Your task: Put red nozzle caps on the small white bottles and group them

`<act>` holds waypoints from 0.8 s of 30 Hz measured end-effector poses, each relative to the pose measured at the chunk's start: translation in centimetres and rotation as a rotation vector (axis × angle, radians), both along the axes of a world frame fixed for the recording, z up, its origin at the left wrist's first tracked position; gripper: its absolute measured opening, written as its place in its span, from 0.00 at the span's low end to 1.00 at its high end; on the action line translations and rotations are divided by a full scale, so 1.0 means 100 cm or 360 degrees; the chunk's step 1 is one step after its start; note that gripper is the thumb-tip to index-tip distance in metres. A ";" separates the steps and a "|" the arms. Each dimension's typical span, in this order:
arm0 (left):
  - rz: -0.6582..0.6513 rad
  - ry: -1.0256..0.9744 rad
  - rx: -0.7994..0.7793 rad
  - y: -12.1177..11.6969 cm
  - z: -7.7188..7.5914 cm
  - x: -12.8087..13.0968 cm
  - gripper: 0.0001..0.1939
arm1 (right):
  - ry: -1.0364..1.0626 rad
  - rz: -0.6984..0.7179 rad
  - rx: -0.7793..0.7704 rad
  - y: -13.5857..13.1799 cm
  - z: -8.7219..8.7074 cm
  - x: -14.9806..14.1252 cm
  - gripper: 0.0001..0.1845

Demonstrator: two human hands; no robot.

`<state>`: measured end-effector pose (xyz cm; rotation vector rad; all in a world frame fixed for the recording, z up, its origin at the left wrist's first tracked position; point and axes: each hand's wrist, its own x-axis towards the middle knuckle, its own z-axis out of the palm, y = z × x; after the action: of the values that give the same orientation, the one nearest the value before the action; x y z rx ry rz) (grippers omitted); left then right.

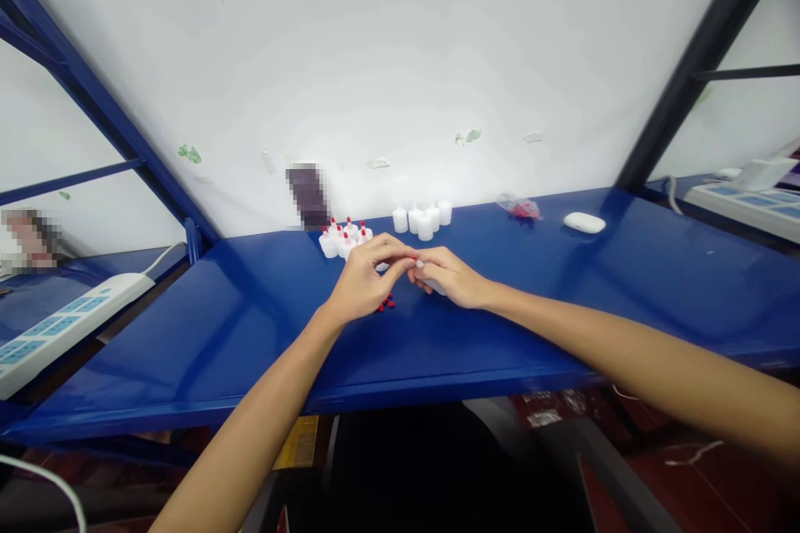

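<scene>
Over the middle of the blue table, my left hand (366, 279) and my right hand (455, 276) meet. Thumb and fingers of the left pinch a small red cap (413, 258) against a white nozzle tip (421, 264). That nozzle belongs to a small white bottle (433, 286), closed in my right hand and mostly hidden by its fingers. Several loose red caps (388, 302) lie on the table just below my left hand. Behind it stand several white bottles with red caps (346, 241), partly covered by the hand. Several white bottles without red caps (425, 223) stand near the wall.
A clear plastic bag with red pieces (523, 208) and a white rounded case (584, 222) lie at the back right. A dark pixelated slab (309, 196) leans on the wall. Power strips (75, 329) flank the blue table (250, 350). Metal frame posts rise at both sides.
</scene>
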<state>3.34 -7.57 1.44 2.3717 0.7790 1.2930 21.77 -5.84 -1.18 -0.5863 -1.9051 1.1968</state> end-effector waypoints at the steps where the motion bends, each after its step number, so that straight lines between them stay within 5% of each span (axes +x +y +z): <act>1: -0.0005 0.0018 0.0015 -0.001 0.001 0.001 0.08 | 0.0032 0.0005 -0.0032 0.000 -0.001 -0.001 0.12; 7: -0.0096 -0.0026 -0.0203 -0.001 -0.003 0.004 0.09 | 0.0034 -0.0067 -0.0096 0.005 -0.005 -0.003 0.28; 18: -0.0047 -0.0078 -0.0336 0.003 -0.012 0.007 0.09 | 0.0043 -0.0037 0.0021 0.006 -0.005 -0.003 0.22; 24: 0.0064 -0.0111 -0.0340 0.010 -0.004 -0.005 0.10 | 0.0148 -0.0105 -0.0072 0.009 -0.009 -0.005 0.18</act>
<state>2.80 -6.57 1.07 2.1423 0.8996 1.2344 21.27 -4.98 -2.07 -0.6026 -1.7715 1.2071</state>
